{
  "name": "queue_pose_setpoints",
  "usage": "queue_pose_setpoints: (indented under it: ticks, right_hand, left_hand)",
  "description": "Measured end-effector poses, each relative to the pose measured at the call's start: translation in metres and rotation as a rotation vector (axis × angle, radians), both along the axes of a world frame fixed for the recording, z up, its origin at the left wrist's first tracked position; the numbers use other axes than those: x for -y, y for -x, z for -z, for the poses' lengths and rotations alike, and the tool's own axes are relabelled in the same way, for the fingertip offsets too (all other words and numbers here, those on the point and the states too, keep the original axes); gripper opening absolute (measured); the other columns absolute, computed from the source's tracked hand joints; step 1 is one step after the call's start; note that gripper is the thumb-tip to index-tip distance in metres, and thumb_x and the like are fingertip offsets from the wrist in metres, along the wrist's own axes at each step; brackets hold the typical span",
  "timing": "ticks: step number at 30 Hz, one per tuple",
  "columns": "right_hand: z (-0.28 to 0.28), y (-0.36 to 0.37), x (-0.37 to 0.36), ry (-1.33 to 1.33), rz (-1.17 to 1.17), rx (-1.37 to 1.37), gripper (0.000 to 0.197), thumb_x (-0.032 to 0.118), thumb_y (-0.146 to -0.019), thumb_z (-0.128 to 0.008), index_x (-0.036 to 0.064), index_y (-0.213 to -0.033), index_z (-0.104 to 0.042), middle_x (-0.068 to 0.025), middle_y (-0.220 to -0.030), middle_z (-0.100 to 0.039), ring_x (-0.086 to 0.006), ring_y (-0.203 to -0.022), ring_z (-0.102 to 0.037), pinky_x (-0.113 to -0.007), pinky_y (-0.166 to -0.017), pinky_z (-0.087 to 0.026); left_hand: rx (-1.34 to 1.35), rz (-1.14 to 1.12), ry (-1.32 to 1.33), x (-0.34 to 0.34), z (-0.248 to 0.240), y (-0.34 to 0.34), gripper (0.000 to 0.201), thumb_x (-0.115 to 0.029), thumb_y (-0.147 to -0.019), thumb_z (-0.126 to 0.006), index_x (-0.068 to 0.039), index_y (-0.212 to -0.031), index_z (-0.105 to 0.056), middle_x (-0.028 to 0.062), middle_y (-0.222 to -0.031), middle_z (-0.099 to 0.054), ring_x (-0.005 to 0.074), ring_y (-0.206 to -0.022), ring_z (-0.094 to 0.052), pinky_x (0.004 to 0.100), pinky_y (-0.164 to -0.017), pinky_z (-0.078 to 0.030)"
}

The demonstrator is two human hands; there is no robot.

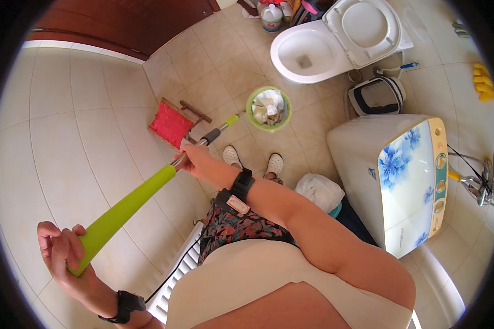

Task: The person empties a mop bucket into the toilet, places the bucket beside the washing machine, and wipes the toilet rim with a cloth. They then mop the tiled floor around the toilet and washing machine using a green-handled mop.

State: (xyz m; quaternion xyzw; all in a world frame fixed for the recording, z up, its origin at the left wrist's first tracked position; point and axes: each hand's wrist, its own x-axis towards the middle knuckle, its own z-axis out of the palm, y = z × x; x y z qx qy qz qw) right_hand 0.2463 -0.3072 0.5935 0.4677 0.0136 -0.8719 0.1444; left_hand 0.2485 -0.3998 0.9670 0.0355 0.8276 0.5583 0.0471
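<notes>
A long metal pole with a green grip (129, 205) slants across from the lower left toward the floor. My left hand (66, 252) has its fingers curled around the upper end of the grip. Farther down, where the grip meets the metal shaft, my right hand (195, 159) is closed around the pole. Past that hand come a grey collar and a short green section. The pole's far tip reaches close beside a green wastebasket (250, 118) holding crumpled white paper; whatever is fixed to that tip cannot be made out.
A small red-topped stool (172, 122) stands left of the pole. At the back right is a white toilet (307, 52) with its lid up. A washing machine (357, 159) stands at the right, near a white plastic bag (318, 192). A brown door (115, 22) is at the far left.
</notes>
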Motion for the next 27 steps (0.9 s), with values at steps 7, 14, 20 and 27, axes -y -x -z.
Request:
queue_pose_setpoints:
  ticks: [7,14,20,27]
  right_hand:
    - [-0.002,-0.003,-0.013,0.014,0.028,0.03,0.05,0.005,-0.083,-0.057,0.0034,-0.119,-0.023,-0.0158,-0.09,-0.058,-0.0271,-0.07,-0.067,-0.044,-0.059,-0.06]
    - [0.008,0.083,-0.033,-0.104,0.107,-0.292,0.017,0.016,-0.087,-0.057,0.0027,-0.095,-0.049,-0.0103,-0.079,-0.06,-0.0248,-0.069,-0.063,-0.041,-0.057,-0.056]
    - [0.09,0.138,-0.129,-0.17,0.166,-0.444,0.011,0.01,-0.085,-0.054,0.0015,-0.078,-0.055,-0.0128,-0.074,-0.061,-0.0239,-0.066,-0.059,-0.035,-0.058,-0.051]
    - [0.083,0.086,-0.111,-0.123,0.275,-0.392,0.012,0.011,-0.085,-0.052,-0.0004,-0.081,-0.053,-0.0129,-0.076,-0.061,-0.0219,-0.064,-0.059,-0.032,-0.057,-0.051]
  left_hand:
    - [0.007,0.115,-0.246,0.011,0.009,0.019,0.006,-0.008,-0.081,-0.049,-0.009,-0.083,-0.043,-0.0051,-0.054,-0.027,0.0074,-0.055,-0.031,0.0297,-0.08,-0.034]
    - [-0.375,0.347,-0.119,0.006,0.031,0.018,0.015,0.0,-0.08,-0.05,-0.009,-0.076,-0.038,-0.0005,-0.06,-0.037,0.0107,-0.063,-0.038,0.031,-0.073,-0.037]
    - [-0.288,0.379,0.015,-0.065,0.143,0.036,0.021,0.006,-0.076,-0.054,0.003,-0.097,-0.056,0.0037,-0.063,-0.056,0.0095,-0.063,-0.054,0.0228,-0.067,-0.044]
    - [-0.168,0.522,0.051,-0.076,0.083,0.039,0.017,0.008,-0.071,-0.05,0.002,-0.086,-0.054,0.0059,-0.062,-0.057,0.0056,-0.049,-0.045,0.0196,-0.053,-0.037]
